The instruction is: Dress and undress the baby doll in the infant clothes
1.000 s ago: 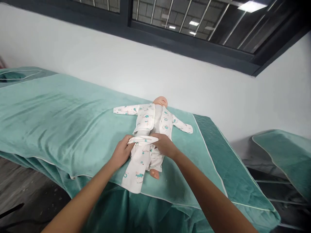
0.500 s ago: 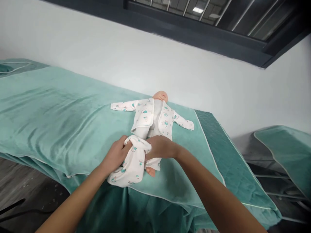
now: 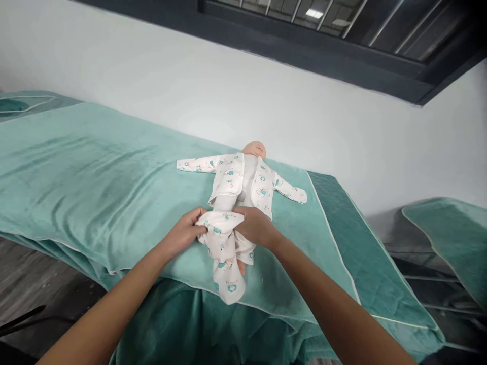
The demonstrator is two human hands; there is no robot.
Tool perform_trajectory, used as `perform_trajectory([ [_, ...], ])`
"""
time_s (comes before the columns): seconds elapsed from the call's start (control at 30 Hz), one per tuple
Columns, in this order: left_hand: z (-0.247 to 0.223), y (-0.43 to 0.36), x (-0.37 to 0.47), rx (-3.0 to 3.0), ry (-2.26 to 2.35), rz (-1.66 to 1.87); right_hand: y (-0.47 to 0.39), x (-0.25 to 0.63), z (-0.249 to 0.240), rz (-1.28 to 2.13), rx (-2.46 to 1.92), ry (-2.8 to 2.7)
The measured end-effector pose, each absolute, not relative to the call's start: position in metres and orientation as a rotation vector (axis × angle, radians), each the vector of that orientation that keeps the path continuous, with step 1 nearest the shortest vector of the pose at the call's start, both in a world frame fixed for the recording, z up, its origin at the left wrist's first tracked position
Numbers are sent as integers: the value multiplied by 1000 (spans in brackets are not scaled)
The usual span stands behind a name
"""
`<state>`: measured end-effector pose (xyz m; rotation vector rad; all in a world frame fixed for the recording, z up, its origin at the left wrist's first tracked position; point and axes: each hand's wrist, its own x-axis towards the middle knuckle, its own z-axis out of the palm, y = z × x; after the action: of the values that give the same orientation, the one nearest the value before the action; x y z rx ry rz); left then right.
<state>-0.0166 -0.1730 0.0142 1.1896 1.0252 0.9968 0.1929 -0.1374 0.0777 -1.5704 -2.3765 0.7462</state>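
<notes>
A baby doll (image 3: 249, 172) lies on its back, its head toward the wall. It wears an open white jacket (image 3: 229, 176) with a teal print, sleeves spread to both sides. White printed baby pants (image 3: 223, 248) cover its legs, one leg hanging toward the bed's near edge. My left hand (image 3: 187, 229) pinches the waistband at its left side. On the other side, my right hand (image 3: 255, 226) grips the same waistband; its fingertips are partly hidden by the cloth. A bit of the doll's foot (image 3: 242, 267) shows beside the hanging pant leg.
The doll rests on a bed with a light green velvet cover (image 3: 95, 187). A darker quilted strip (image 3: 353, 238) runs along the right end. Behind stands a white wall (image 3: 171, 86) with a dark-framed barred window (image 3: 323, 35). Another green-covered bed (image 3: 452, 238) is at the far right.
The pants have been drawn up farther over the leg, and the waistband is now stretched flat between my hands. The pant leg, bunched to the left before, now hangs down straighter.
</notes>
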Motion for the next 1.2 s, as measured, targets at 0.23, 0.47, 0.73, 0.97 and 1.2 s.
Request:
perform_trajectory([
  [0.23, 8, -105, -8, 1274, 1152, 1308, -128, 189, 76, 737, -1768, -2185],
  [0.47, 0, -96, 14, 1416, 1534, 1507, -122, 190, 89, 912, -1772, -2167],
  [0.73, 1, -147, 5, 1551, 1484, 1236, -120, 194, 94, 803, -1574, -2349],
  [0.97, 0, -150, -2, 1925, 1400, 1034, -123, 193, 77, 447, -1758, -2151],
  [1.2, 1, -128, -2, 2154, 1710, 1041, -127, 193, 78, 440, -1831, -2097],
])
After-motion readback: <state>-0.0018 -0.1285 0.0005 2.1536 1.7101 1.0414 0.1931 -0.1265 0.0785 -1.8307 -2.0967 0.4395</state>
